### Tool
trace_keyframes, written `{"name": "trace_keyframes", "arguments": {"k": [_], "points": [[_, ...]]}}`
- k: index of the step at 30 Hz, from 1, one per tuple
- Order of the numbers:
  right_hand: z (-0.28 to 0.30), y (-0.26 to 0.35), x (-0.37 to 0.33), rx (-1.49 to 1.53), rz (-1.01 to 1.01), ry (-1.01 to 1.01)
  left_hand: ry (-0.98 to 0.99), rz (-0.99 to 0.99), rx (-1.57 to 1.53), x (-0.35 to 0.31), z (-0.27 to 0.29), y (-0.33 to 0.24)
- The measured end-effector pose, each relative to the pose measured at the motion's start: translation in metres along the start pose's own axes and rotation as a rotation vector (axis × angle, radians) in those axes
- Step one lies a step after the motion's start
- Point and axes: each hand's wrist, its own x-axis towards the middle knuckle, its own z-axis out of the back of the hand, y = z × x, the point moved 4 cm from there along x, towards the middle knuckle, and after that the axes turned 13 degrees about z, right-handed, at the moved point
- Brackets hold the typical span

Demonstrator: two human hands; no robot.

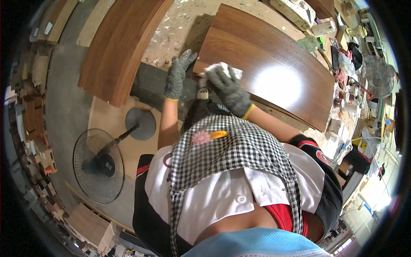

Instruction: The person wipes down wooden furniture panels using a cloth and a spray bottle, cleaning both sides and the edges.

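Observation:
A dark brown wooden panel (239, 47) with a glossy, light-reflecting top lies in front of me, stretching to the right, with more panel edges showing beneath it. My right hand (229, 90), in a grey work glove with a yellow cuff, presses a crumpled white cloth (234, 73) at the panel's near left corner. The fingers partly hide that cloth. Just beyond the panel's left end is my left hand (175, 79), gloved the same way. Its fingers stretch forward, holding nothing visible; whether they touch the panel's edge I cannot tell.
A stack of brown panels (122, 51) stands at the left. Behind it, nearer me, is a black fan (102, 165) on a round base. Bottles, a green-capped jar (310, 43) and clutter line the right side, with another fan (376, 75). Cartons and wood pieces fill the far left.

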Motion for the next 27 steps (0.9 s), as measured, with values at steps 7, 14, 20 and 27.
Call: {"name": "trace_keyframes", "arguments": {"k": [7, 14, 20, 27], "points": [[-0.045, 0.035, 0.126, 0.785, 0.268, 0.441, -0.239, 0.149, 0.679, 0.017, 0.092, -0.037], [0.122, -0.030, 0.081, 0.224, -0.100, 0.553, -0.270, 0.118, 0.276, 0.051, 0.063, -0.041], [0.061, -0.060, 0.034, 0.089, -0.194, -0.312, -0.391, 0.069, 1.207, 0.090, -0.067, -0.056], [0.081, -0.139, -0.318, -0.364, -1.212, -0.140, -0.631, 0.085, 1.406, 0.069, -0.107, -0.063]]}}
